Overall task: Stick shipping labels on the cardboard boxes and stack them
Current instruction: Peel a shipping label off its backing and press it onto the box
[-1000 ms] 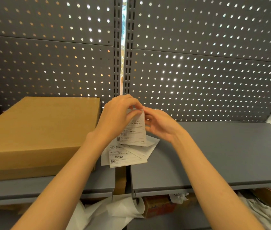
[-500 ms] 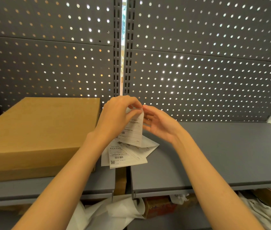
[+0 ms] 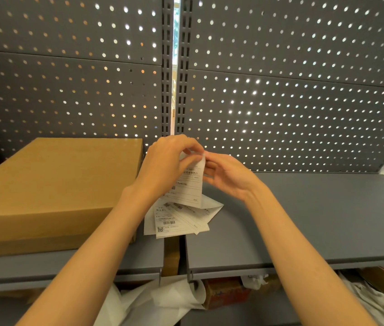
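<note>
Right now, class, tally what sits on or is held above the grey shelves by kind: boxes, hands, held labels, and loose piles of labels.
Cardboard box: 1
Hands: 2, the left hand and the right hand
Held label, pinched at its top edge by both hands: 1
Loose pile of labels on the shelves beside the box: 1 (sheets overlap, so their number cannot be told)
Total: 5

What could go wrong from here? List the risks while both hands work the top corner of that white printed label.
1. Both hands, left hand and right hand, pinch the white printed shipping label at its top corner; it may tear or curl onto itself.
2. The loose pile of white labels overhangs the gap between the grey metal shelves; a nudge could drop them.
</note>
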The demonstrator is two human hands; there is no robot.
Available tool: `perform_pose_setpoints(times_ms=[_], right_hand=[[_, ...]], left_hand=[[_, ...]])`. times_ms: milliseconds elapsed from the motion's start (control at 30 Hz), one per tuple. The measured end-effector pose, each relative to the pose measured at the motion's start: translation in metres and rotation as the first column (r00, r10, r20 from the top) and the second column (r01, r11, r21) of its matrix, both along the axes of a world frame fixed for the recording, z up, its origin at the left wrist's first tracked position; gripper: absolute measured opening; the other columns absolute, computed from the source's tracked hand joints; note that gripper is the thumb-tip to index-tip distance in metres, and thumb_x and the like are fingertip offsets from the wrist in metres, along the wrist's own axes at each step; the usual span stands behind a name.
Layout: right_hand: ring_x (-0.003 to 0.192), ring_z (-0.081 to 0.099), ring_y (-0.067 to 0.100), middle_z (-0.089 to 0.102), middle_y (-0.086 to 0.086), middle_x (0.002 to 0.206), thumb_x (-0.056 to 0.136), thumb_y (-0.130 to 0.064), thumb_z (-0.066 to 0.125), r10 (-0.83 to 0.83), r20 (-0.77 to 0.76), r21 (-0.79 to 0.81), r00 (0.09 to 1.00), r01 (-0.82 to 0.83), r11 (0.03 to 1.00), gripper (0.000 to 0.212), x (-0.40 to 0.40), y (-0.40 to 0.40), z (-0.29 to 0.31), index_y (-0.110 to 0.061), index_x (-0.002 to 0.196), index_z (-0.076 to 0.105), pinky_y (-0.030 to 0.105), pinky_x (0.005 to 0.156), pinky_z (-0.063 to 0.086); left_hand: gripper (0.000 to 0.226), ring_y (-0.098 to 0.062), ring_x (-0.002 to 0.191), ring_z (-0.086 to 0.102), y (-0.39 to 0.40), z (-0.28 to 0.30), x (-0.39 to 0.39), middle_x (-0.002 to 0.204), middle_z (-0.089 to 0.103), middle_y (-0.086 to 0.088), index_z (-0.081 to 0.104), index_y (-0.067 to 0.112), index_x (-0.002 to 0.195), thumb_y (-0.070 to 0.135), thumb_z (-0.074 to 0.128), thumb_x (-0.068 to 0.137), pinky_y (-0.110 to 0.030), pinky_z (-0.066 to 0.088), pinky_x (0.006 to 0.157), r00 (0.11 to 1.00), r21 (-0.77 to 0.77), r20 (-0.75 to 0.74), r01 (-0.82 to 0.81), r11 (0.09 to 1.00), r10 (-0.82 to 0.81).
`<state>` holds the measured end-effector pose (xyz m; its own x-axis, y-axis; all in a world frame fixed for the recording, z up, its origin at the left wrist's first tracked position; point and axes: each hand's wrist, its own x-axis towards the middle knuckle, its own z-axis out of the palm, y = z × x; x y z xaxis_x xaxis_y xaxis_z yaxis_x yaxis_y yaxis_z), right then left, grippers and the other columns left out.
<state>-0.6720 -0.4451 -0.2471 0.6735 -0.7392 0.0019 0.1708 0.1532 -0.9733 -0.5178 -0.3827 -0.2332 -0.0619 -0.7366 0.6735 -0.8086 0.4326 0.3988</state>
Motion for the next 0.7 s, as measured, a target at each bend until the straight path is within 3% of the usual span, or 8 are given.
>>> perform_pose_setpoints(times_ms=[133, 233, 333, 467, 600, 700], right_hand=[[0.103, 0.063, 0.019, 0.066, 0.009, 0.112, 0.097, -0.019, 0.047, 0.016, -0.002, -0.02, 1.0, -0.016, 1.0, 0.031, -0.001, 0.001, 0.0, 0.0, 0.119, 0.06, 0.034, 0.098, 0.048], [0.108, 0.061, 0.022, 0.061, 0.016, 0.125, 0.098, -0.019, 0.047, 0.013, -0.01, -0.012, 1.0, -0.013, 1.0, 0.037, 0.0, 0.0, 0.0, 0.004, 0.126, 0.055, 0.036, 0.1, 0.047], [0.103, 0.063, 0.02, 0.065, 0.014, 0.117, 0.098, -0.019, 0.047, -0.004, -0.009, 0.009, 1.0, 0.004, 1.0, 0.035, 0.001, -0.001, -0.001, 0.004, 0.122, 0.057, 0.033, 0.094, 0.051], [0.091, 0.066, 0.015, 0.069, 0.005, 0.096, 0.097, -0.019, 0.048, -0.017, -0.029, 0.01, 0.999, 0.017, 1.0, 0.027, -0.002, -0.002, -0.003, -0.001, 0.111, 0.063, 0.029, 0.081, 0.054], [0.095, 0.065, 0.016, 0.067, 0.008, 0.103, 0.096, -0.022, 0.051, -0.028, -0.084, 0.008, 0.996, 0.028, 1.0, 0.034, -0.004, -0.002, -0.005, 0.002, 0.119, 0.06, 0.031, 0.085, 0.053], [0.109, 0.062, 0.025, 0.064, 0.016, 0.116, 0.097, -0.024, 0.05, -0.035, -0.123, -0.009, 0.992, 0.034, 0.999, 0.036, -0.006, -0.003, -0.009, 0.002, 0.121, 0.06, 0.038, 0.095, 0.051]], left_hand=[[0.006, -0.002, 0.082, 0.06, 0.001, 0.001, 0.0, 0.089, 0.067, 0.012, 0.069, 0.025, 0.09, 0.025, 0.066, 0.085, -0.036, 0.049, 0.08, 1.0, 0.001, 0.005, 0.004, 1.0, -0.004], [0.004, 0.0, 0.079, 0.057, 0.004, 0.003, 0.001, 0.088, 0.065, 0.012, 0.068, 0.025, 0.087, 0.024, 0.064, 0.086, -0.024, 0.044, 0.078, 1.0, -0.005, 0.009, -0.003, 1.0, 0.003], [0.004, -0.002, 0.081, 0.055, 0.006, 0.004, 0.0, 0.087, 0.064, 0.014, 0.066, 0.024, 0.087, 0.024, 0.063, 0.087, -0.012, 0.035, 0.075, 0.999, 0.0, 0.039, -0.026, 1.0, 0.026], [0.005, -0.007, 0.083, 0.054, 0.007, 0.005, -0.001, 0.087, 0.064, 0.012, 0.064, 0.024, 0.087, 0.022, 0.06, 0.089, -0.023, 0.038, 0.075, 0.997, -0.016, 0.062, -0.041, 0.999, 0.042], [0.006, -0.006, 0.08, 0.051, 0.008, 0.008, 0.0, 0.086, 0.062, 0.012, 0.064, 0.022, 0.088, 0.02, 0.058, 0.09, -0.021, 0.034, 0.072, 0.998, -0.036, 0.05, -0.033, 0.999, 0.035], [0.007, -0.007, 0.081, 0.053, 0.01, 0.011, 0.001, 0.086, 0.063, 0.011, 0.063, 0.022, 0.088, 0.02, 0.058, 0.091, -0.022, 0.038, 0.072, 0.999, -0.039, 0.038, -0.023, 0.999, 0.024]])
